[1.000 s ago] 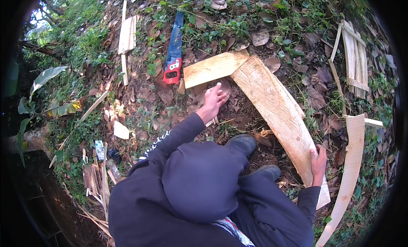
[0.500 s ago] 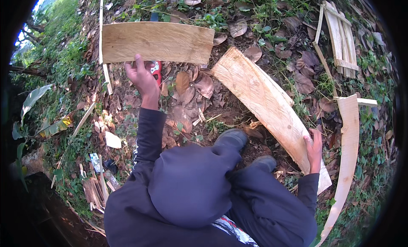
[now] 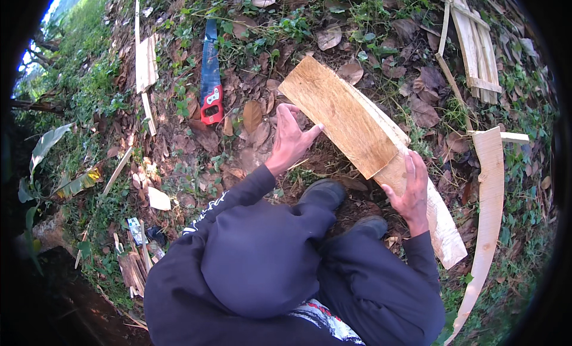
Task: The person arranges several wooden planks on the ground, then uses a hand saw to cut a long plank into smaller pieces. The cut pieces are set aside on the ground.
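Stacked boards (image 3: 342,116) sit on the leaf-littered ground (image 3: 196,173) ahead and to the right, running diagonally toward the right knee. Lower, pale plank (image 3: 444,227) sticks out past the near end of the shorter brown board (image 3: 333,110) on top. Main risk, my read: top board slides or skews on the lower one, since nothing visible fastens them and the overlap looks like a plain lay-up. Second: stack rocks, because leaves and loose soil make a poor base. Third: pinched fingers or splinters at the edges, both hands being right there. Right hand (image 3: 412,191) lies over the pale plank by the brown board's near end, thumb spread from fingers; can't say if its grip is clamped on wood or just resting. Left hand (image 3: 290,137) has a wide grip, thumb tip at the brown board's left edge, contact unclear, so that side looks weakly held. Around: long plank (image 3: 490,197) on the right limits sideways room there; slatted panel (image 3: 476,48) beyond it, farther off. Saw (image 3: 211,78) lies left of the left hand, red handle toward the person; clear of the boards, but a snag if that arm swings wide. Boots (image 3: 325,194) sit just on the near side of the stack, tight for toes if it tips. Scrap pile (image 3: 132,273) far left, out of the way.
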Tool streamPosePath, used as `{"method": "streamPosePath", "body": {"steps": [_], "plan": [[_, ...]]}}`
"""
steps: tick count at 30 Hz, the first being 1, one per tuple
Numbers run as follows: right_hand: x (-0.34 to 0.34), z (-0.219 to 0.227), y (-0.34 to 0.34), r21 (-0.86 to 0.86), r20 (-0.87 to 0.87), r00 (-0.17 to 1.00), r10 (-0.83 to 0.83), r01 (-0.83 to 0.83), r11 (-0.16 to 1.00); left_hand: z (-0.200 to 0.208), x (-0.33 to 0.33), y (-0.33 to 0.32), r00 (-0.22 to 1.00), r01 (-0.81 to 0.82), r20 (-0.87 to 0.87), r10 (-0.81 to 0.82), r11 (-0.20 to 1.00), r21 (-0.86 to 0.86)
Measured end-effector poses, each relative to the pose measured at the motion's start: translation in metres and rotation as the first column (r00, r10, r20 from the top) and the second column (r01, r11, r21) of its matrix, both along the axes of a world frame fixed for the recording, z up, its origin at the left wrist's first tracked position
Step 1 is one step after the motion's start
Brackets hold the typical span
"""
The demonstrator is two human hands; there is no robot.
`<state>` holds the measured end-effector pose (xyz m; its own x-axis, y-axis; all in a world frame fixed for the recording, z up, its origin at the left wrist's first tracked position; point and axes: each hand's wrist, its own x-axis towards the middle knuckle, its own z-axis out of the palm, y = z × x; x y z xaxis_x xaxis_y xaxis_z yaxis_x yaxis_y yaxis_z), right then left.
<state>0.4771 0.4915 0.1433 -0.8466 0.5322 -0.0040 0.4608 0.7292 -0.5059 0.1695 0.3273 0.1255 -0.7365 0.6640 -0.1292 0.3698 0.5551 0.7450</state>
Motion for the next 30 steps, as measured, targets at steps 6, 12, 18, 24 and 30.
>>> {"method": "streamPosePath", "body": {"steps": [6, 12, 18, 24, 30], "plan": [[-0.061, -0.009, -0.026, 0.067, 0.144, 0.989, -0.038, 0.029, 0.997, 0.004, -0.071, 0.028, 0.9, 0.002, -0.432, 0.047, 0.994, 0.113], [-0.062, -0.031, -0.011, 0.09, 0.122, 0.99, -0.07, 0.06, 0.994, -0.011, -0.097, 0.046, 0.984, 0.159, 0.071, -0.161, 0.987, 0.038], [-0.059, -0.051, -0.003, 0.104, 0.078, 0.994, -0.079, 0.071, 0.992, -0.028, -0.099, 0.059, 0.987, 0.122, 0.101, -0.127, 0.991, 0.053], [-0.049, -0.058, 0.0, 0.109, 0.049, 0.996, -0.079, 0.073, 0.991, -0.035, -0.091, 0.065, 0.986, 0.141, 0.079, -0.147, 0.987, 0.079], [-0.042, -0.057, 0.003, 0.107, 0.053, 0.996, -0.073, 0.067, 0.992, -0.033, -0.087, 0.066, 0.983, 0.176, 0.035, -0.179, 0.982, 0.069]]}}
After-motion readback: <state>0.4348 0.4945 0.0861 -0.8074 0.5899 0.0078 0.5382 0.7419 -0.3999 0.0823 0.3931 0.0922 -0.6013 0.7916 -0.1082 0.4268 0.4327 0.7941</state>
